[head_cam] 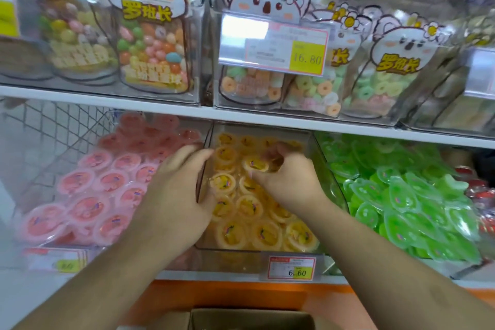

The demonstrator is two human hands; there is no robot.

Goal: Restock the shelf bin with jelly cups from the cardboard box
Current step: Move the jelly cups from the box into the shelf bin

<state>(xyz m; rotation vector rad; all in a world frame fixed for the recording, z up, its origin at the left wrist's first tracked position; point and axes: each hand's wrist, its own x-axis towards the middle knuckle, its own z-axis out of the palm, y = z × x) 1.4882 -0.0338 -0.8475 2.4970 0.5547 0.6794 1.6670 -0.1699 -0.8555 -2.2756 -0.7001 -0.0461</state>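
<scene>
Two hands: both mine, reaching into the middle bin at once, so one can steady while the other sets cups.
Right hand (288,177): fingers curled, pinching a yellow jelly cup (255,164) at its rim; held lid-up, I judge, so it drops flat into the gap in the back rows.
Left hand (179,182): palm lies on the bin's left wall, fingers over the edge; whether they clasp the wall or a cup I cannot tell.
Shelf bin (325,166): clear plastic, tilted toward me, already well filled with yellow cups in rows.
Neighbours: pink cups (91,187) left, green cups (401,195) right, kept apart by the bin walls.
Price tag (292,268): clipped below the bin front.
Cardboard box (249,319): open, directly below my arms, close for short reaches.
</scene>
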